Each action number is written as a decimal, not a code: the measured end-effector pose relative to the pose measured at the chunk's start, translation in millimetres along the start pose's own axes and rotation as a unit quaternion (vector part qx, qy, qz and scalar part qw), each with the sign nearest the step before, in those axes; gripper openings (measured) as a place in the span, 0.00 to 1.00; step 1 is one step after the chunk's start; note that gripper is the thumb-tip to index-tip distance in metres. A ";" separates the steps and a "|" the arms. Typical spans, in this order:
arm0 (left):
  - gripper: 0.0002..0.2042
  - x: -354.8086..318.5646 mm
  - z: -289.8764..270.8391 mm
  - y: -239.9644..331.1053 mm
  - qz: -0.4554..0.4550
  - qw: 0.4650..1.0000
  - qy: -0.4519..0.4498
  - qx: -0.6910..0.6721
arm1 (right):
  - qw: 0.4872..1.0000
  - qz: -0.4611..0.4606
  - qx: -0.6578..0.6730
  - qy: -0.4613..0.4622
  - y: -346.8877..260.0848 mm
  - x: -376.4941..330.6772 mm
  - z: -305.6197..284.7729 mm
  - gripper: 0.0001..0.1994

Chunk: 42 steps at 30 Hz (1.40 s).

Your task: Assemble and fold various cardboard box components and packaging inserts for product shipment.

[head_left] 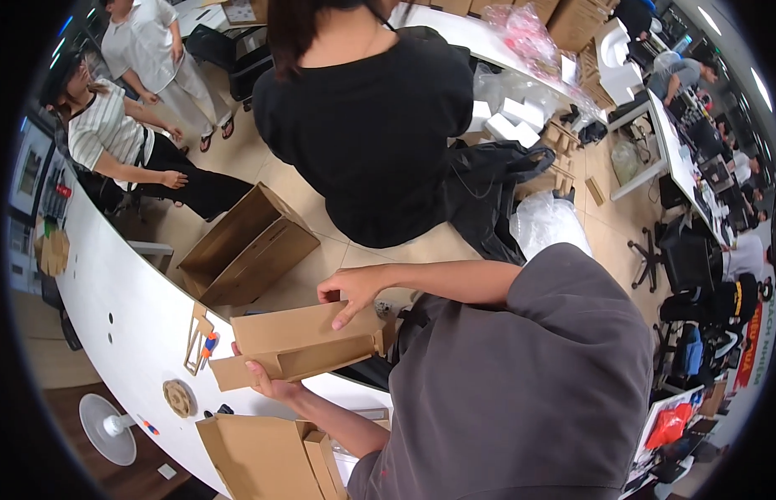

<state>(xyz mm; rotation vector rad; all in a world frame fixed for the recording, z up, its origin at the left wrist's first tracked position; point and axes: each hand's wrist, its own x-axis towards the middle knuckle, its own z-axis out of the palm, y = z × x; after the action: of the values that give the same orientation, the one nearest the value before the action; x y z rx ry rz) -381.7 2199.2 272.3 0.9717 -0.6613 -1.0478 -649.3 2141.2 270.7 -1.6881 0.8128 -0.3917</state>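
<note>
A brown cardboard box [292,335], partly folded with its walls raised, is held above the edge of the white table. My left hand [273,385] grips its near lower corner, with the thumb on the outside and other fingertips showing at the far left edge. Over the upper panel bends my right hand [352,293], its thumb pressed on the cardboard and its fingers curled at the rim. A second open cardboard box [255,454] lies on the table nearer the bottom edge. By the held box are an orange-and-blue tool [209,344] and a cut cardboard frame [193,340].
The white table [125,304] curves along the left, with a roll of brown tape [179,399] on it. A large open carton [250,246] stands on the floor beyond. A person in black [367,125] is close by; two others stand at the upper left.
</note>
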 end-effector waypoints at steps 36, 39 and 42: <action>0.15 -107.4 128.8 -19.9 -0.074 0.973 -0.214 -0.049 | 0.913 -0.039 0.157 0.374 -29.4 -138.1 19.8 0.18; 0.13 -107.3 125.5 -11.4 -0.093 0.976 -0.192 0.051 | 0.915 -0.056 0.187 0.353 -34.1 -125.1 21.8 0.20; 0.12 -107.8 123.0 -14.0 -0.034 0.982 -0.156 0.099 | 0.923 -0.069 0.200 0.321 -34.0 -118.0 19.5 0.23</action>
<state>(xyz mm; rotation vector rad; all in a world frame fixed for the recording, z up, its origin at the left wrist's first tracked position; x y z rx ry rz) -530.5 2255.1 313.1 1.0160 -1.0121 -1.2255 -709.2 2240.2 316.2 -1.2300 0.9979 -1.1702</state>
